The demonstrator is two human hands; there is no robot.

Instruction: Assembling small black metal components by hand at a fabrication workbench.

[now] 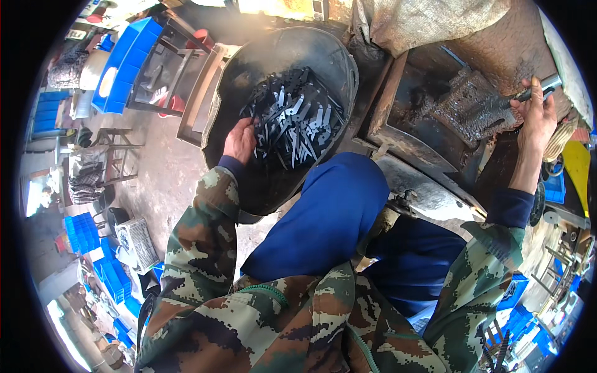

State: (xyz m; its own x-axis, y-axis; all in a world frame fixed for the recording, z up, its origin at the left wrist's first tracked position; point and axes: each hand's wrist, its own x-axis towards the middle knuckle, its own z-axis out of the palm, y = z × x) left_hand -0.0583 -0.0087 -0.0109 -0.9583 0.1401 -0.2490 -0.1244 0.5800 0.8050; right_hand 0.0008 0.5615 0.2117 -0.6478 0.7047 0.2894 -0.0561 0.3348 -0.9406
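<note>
My left hand (240, 140) reaches over the left rim of a large dark basin (225, 93). Its fingers curl at the edge of a heap of metal tool parts (295, 121), dark with bright silver ends, like plier halves. They seem closed on a dark, thin piece from the heap, mostly hidden by the hand. At the far right, my right hand (536, 118) is raised beside a machine, its fingers wrapped round a short silver metal handle (550, 82). Left of that hand sits a wet, grimy metal block (471, 105) inside the machine's open tray.
A rusty-edged tray wall (387, 93) stands right of the basin, with a stained cloth sheet (429, 22) above. My knees in blue trousers (339, 199) lie close below the basin. Blue crates (127, 65) and a wooden stool (118, 155) stand at left.
</note>
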